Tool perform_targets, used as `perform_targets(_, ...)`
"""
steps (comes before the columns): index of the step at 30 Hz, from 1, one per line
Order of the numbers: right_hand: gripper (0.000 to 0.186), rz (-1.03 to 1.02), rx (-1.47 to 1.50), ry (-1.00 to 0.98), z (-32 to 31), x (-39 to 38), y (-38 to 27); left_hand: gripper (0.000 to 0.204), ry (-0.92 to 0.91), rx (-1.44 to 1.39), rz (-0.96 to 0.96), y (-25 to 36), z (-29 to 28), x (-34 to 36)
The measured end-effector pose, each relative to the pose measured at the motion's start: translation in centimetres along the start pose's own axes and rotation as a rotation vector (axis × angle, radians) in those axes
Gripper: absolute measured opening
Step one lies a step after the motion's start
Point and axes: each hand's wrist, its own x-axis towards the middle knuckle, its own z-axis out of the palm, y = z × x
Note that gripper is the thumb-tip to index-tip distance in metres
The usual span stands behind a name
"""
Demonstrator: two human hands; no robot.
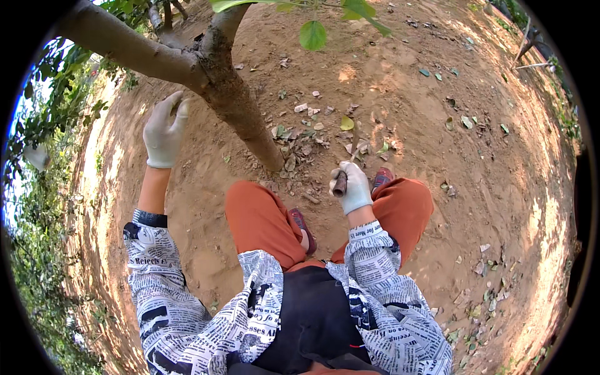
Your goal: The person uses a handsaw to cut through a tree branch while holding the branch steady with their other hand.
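My left hand (164, 132), in a pale work glove, is raised to the left of the tree trunk (242, 111), just below a thick branch (134, 49). Its fingers are loosely bent, with the thumb apart and nothing visible between them. Between my knees and the right foot, my right hand (355, 189), gloved too, is closed around the dark wooden handle of a sickle (339, 185). The sickle's thin, slightly curved blade points away from me over the leaf litter and blends into the soil, so its tip is hard to make out.
I squat close to the trunk's base on bare brown soil (206, 262). Dry leaves (303, 134) lie around the trunk. Green leaves (314, 35) hang at the top edge. Dense foliage (44, 281) lines the left side, and thin branches (531, 47) show at the far right.
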Motion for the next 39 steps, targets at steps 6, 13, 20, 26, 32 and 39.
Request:
perform_targets(6,0.019,0.094,-0.195,0.066,2.1,5.9,0.9,0.052,0.196,0.263,0.434,5.8,6.7,7.9)
perform_targets(13,0.052,0.18,-0.301,-0.049,-0.7,9.5,6.3,0.072,0.086,0.451,0.448,5.5,9.6,17.2)
perform_targets(20,0.074,0.201,-0.602,-0.151,-3.5,12.7,12.4,0.087,-0.098,0.368,-0.045,7.0,10.9,16.5)
perform_targets(26,0.076,0.278,-0.845,-0.28,-0.6,12.0,13.4,0.045,-0.186,0.462,0.12,5.9,7.9,14.9)
perform_targets(32,0.072,0.21,-0.806,-0.288,0.2,13.4,14.6,0.034,-0.205,0.489,0.212,5.2,6.8,15.3)
perform_targets(39,0.06,0.278,-0.663,-0.331,0.6,13.1,12.4,0.032,-0.277,0.662,0.539,4.3,6.6,14.9)
